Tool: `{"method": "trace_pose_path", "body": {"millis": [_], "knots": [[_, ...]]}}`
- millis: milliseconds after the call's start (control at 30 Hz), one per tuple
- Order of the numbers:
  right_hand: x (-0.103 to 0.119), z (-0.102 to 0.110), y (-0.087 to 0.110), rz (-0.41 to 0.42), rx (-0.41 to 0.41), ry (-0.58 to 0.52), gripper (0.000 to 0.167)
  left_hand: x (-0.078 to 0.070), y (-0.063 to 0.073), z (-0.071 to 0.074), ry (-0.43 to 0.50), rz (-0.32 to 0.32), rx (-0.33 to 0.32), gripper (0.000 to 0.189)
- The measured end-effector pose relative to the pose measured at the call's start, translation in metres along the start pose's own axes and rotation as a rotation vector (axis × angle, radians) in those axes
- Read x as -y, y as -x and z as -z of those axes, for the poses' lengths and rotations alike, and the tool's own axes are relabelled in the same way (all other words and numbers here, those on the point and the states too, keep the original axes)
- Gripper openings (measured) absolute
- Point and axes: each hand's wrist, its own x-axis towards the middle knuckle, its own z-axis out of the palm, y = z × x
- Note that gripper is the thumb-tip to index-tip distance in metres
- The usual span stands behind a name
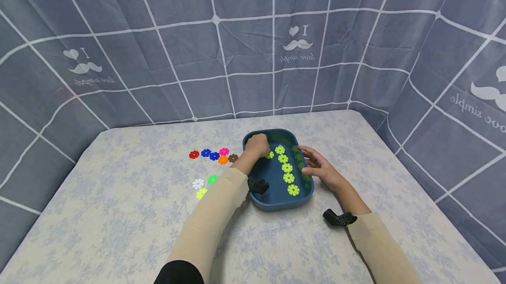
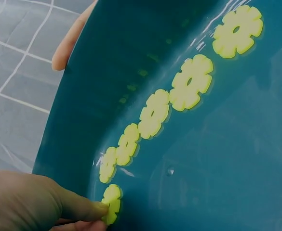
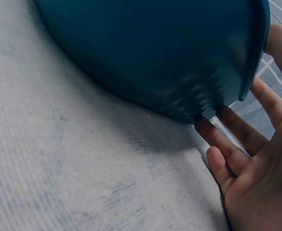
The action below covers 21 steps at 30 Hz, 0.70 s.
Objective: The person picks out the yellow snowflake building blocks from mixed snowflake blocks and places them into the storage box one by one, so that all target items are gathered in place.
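Observation:
A deep teal plastic tray [image 1: 272,205] stands on the table. Along its right side runs a line of several yellow-green flower-shaped discs [image 1: 288,177]. Inside the far left part of the tray, my left hand [image 1: 258,145] pinches one more yellow-green flower disc [image 2: 112,204] at its edge with the thumb, close to the end of that line. My right hand [image 1: 321,167] is at the tray's right side from outside. Its fingertips [image 3: 206,127] touch the outer wall low down, and another finger lies against the rim.
Left of the tray lie loose flower discs: red [image 1: 194,154], blue [image 1: 206,152], pink [image 1: 224,151], orange [image 1: 223,160], brown [image 1: 233,158], white [image 1: 198,183], green [image 1: 212,179] and yellow [image 1: 201,193]. A grey checked curtain [image 1: 253,55] hangs behind the table [image 1: 118,213].

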Motion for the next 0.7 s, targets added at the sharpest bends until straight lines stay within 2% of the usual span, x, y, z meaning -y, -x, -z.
{"method": "trace_pose_path", "body": {"millis": [100,267,433,533,600,700], "knots": [[0.0,0.0,0.0,-0.004,-0.001,-0.001,0.074,-0.001,0.002,0.0,-0.005,0.009,-0.024,0.012],[0.001,-0.001,-0.001,-0.013,-0.004,0.003,0.073,-0.005,0.013,0.003,-0.05,0.015,-0.077,0.013],[0.001,-0.002,-0.002,-0.012,0.0,0.009,0.073,-0.006,0.018,0.009,-0.085,0.005,-0.071,0.01],[0.0,-0.001,-0.002,-0.011,-0.003,0.008,0.073,-0.007,0.019,0.017,-0.075,-0.026,-0.046,0.033],[0.0,-0.001,-0.002,-0.012,-0.005,0.008,0.073,-0.007,0.021,0.023,-0.054,-0.053,-0.036,0.042],[0.0,0.0,-0.001,-0.014,-0.007,0.01,0.073,-0.004,0.025,0.032,-0.011,-0.109,-0.042,0.035]]}}
